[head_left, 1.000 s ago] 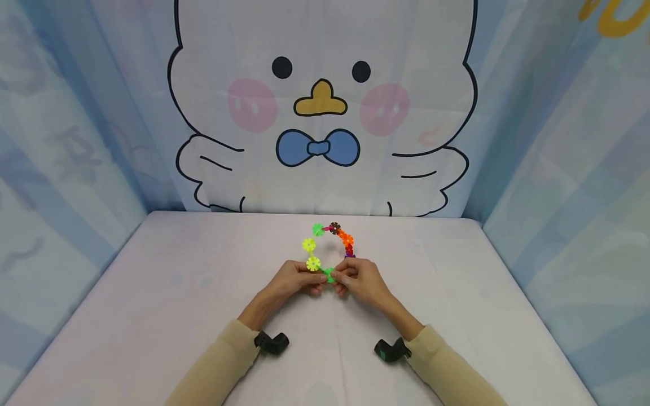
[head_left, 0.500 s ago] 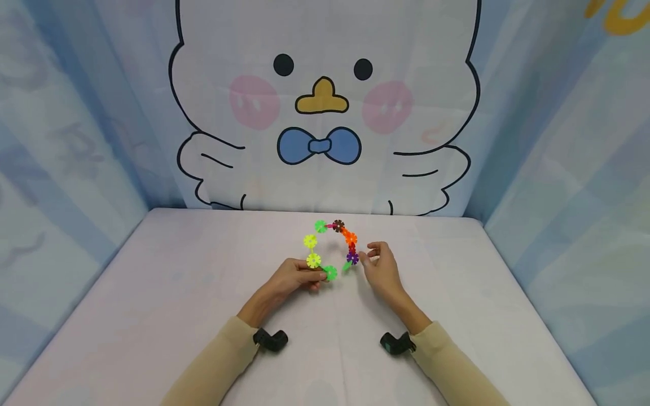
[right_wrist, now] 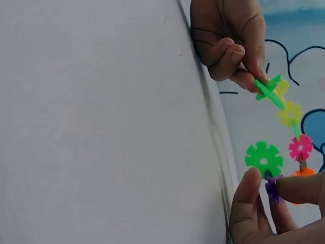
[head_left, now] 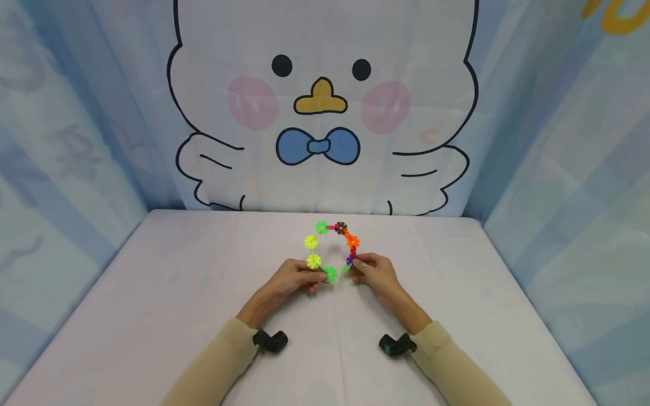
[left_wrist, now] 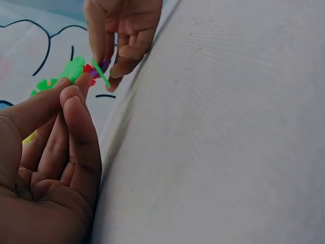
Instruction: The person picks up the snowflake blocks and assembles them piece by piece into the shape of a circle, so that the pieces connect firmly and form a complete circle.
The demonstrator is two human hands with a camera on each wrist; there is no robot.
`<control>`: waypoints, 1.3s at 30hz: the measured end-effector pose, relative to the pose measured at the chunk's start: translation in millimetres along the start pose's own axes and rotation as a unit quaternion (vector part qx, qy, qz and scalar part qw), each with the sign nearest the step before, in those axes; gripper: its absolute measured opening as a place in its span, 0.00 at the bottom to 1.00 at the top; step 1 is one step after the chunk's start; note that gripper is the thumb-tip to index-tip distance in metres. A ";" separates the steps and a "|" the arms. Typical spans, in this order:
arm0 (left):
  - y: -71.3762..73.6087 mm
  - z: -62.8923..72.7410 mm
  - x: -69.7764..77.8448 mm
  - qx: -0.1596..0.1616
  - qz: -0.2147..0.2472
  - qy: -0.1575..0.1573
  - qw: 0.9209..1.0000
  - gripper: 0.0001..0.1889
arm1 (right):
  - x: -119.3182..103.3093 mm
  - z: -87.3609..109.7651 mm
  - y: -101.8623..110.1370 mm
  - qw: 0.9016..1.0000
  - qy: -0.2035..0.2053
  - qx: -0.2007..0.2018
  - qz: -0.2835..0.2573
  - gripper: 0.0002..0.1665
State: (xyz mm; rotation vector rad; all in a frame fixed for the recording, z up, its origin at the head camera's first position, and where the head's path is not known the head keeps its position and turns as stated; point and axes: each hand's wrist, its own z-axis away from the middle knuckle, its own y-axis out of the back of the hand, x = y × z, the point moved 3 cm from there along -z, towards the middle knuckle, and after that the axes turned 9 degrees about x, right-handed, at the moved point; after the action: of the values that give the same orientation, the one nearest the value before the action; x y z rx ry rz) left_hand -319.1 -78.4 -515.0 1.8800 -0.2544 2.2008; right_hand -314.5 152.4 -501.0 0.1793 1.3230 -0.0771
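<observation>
A chain of colourful notched plastic discs, interlocking snowflake pieces, curves into a ring with a gap at its near side. My left hand [head_left: 290, 278] pinches the green disc [head_left: 331, 274] at one end. Two yellow discs [head_left: 313, 261] come right after it. With thumb and fingers, my right hand [head_left: 378, 275] pinches the purple disc [right_wrist: 272, 189] near the other end. Beyond the purple disc sticks out another green disc [right_wrist: 263, 160], which forms that end. The two green end discs are apart. Orange [head_left: 353, 242], brown [head_left: 341, 228] and pink [right_wrist: 300, 147] discs make up the far side.
The hands and chain are over a table with a pale cloth [head_left: 203, 316]. Behind it hangs a curtain [head_left: 325, 186] printed with a cartoon bird. A black wrist camera [head_left: 271, 341] sits at the left cuff, another camera [head_left: 397, 345] at the right.
My right hand let go near the left hand's green disc, moved right with fingers loose, then took hold of the purple disc. The left hand stays about where it was.
</observation>
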 end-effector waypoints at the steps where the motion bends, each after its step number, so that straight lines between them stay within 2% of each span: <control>1: -0.2 0.1 0.0 0.002 0.000 -0.001 1.000 0.14 | -0.4 -0.4 0.8 1.000 0.002 0.001 -0.010 0.18; 8: -1.3 -1.6 -1.5 0.022 0.003 -0.001 1.000 0.12 | -7.1 -0.8 0.8 0.998 0.026 -0.018 -0.049 0.17; 17: -1.9 -0.6 -2.0 0.030 -0.003 0.005 1.000 0.14 | -7.6 2.0 -1.4 0.997 0.022 -0.049 -0.047 0.17; 32: -3.2 -1.5 -1.9 0.044 0.010 0.010 0.999 0.13 | -5.6 1.2 -1.9 0.996 0.002 -0.050 -0.079 0.16; 39: -5.8 -0.3 -0.7 0.058 0.012 0.015 0.998 0.14 | -4.5 1.9 -3.2 0.996 -0.008 -0.036 -0.081 0.13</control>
State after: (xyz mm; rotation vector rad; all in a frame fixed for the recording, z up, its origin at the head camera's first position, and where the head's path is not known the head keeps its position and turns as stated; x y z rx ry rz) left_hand -317.7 -72.8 -515.9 1.9095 -0.1479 2.3053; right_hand -314.3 148.7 -496.5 0.0106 1.3198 -0.1677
